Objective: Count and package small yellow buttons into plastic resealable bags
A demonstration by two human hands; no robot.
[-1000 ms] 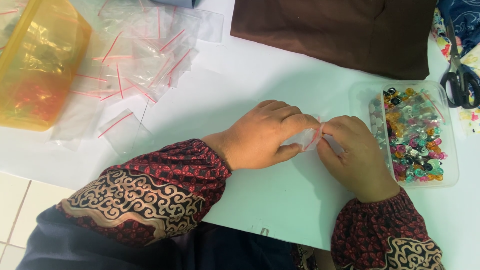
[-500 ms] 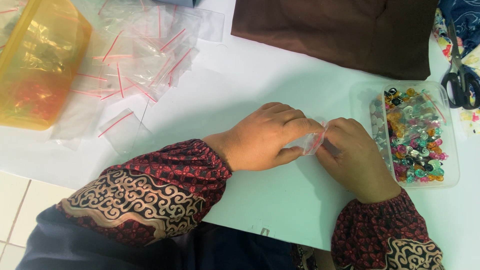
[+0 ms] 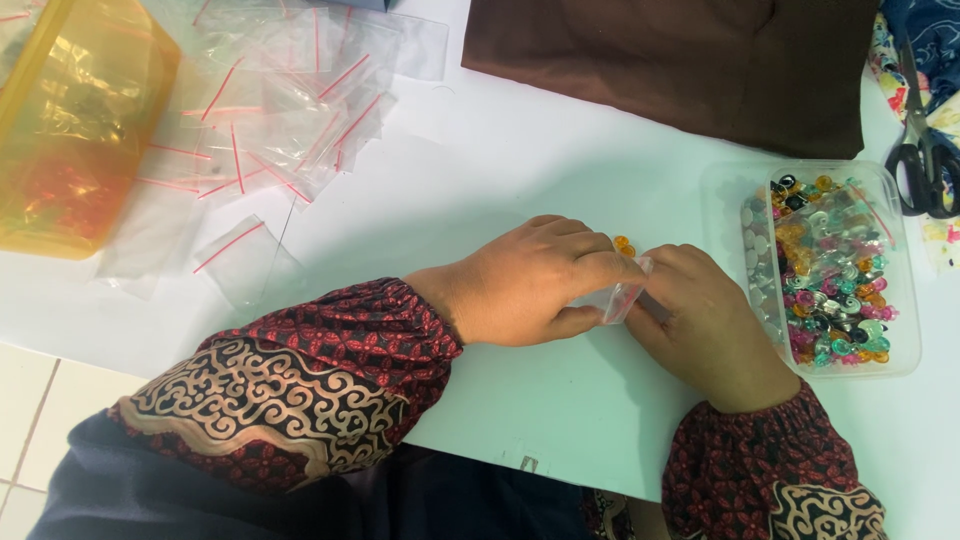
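A white bench (image 3: 520,180) is seen from above, with a dark brown cloth (image 3: 680,60) laid along its far edge. A translucent yellow container (image 3: 70,130) is placed at the far left, and a loose heap of clear zip bags with red seal strips (image 3: 280,110) is spread just beside it. A clear plastic tub (image 3: 900,300) filled with small multicoloured beads (image 3: 830,270) is positioned at the right, near the right hand; black-handled scissors (image 3: 925,160) are laid beyond it. Both forearms are covered by red and black patterned sleeves (image 3: 300,390). The left hand (image 3: 520,285) and the right hand (image 3: 710,320) are brought together at the middle of the bench. A small clear bag (image 3: 618,298) is held between them just above the bench surface, with the fingers of both hands closed on it. A few orange beads (image 3: 623,244) are visible just above the left fingers.
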